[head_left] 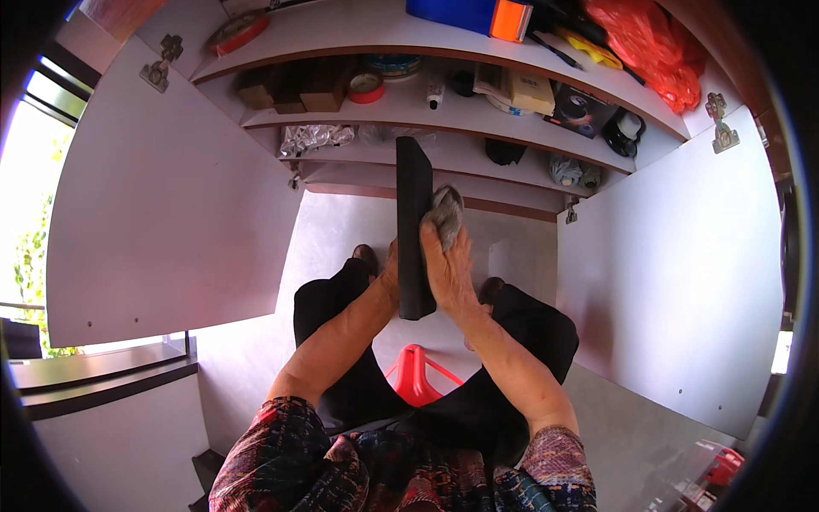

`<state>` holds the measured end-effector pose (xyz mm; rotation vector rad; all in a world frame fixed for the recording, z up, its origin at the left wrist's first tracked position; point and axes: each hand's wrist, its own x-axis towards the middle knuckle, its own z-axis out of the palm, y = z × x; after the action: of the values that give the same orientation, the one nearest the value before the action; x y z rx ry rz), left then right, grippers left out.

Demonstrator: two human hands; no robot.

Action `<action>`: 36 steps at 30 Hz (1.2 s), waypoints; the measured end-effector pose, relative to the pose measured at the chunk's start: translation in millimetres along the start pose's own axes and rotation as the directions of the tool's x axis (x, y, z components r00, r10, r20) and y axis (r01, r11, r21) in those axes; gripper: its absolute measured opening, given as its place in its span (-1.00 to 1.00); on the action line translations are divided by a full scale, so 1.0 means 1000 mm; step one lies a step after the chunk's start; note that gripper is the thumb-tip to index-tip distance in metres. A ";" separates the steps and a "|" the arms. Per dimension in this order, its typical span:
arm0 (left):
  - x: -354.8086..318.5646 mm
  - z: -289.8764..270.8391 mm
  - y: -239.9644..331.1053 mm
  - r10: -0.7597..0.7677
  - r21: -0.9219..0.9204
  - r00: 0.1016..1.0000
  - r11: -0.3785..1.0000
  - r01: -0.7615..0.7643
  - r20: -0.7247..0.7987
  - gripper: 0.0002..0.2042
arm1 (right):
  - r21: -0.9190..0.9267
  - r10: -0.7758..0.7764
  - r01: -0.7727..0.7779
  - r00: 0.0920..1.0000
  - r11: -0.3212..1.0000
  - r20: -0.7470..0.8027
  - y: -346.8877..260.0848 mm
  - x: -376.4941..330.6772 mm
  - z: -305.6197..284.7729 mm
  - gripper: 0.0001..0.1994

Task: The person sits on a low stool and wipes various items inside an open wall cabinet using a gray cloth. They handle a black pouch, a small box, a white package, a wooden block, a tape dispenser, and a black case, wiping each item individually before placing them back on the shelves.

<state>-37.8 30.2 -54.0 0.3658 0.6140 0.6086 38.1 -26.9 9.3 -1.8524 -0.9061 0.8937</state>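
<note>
A flat black box-like case (413,230) stands on edge in front of me, its long side running away from my body. My left hand (392,271) grips it from the left side, with most of the fingers hidden behind it. On the other side, my right hand (448,269) presses a crumpled grey cloth (446,212) against the case. The cloth bunches out past my fingertips. What kind of case it is, I cannot make out.
Ahead is an open cabinet with a left door (171,205) and a right door (674,256). Its shelves hold red tape rolls (366,87), small cardboard boxes (324,90), a red plastic bag (653,51) and a blue box (452,13). A red stool (415,380) shows between my legs.
</note>
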 end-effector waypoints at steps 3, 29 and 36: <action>-0.011 0.004 0.009 0.010 -0.004 0.998 1.000 -0.010 0.064 -0.63 | 0.056 -0.230 0.228 0.973 0.972 0.033 0.008 -0.015 0.002 -0.31; -0.037 0.035 0.047 -0.077 -0.013 0.988 0.997 0.079 0.131 -0.63 | -0.421 -0.555 0.480 0.829 0.769 -0.068 -0.016 -0.007 -0.014 -0.42; -0.045 0.040 0.042 -0.142 0.142 0.990 0.980 0.138 0.020 -0.60 | 0.410 -0.208 0.258 0.964 0.875 -0.164 -0.021 0.032 -0.031 -0.41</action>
<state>-59.5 28.5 15.6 0.4587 0.6496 0.4256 75.2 -3.7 33.2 -1.3666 -0.7682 0.7543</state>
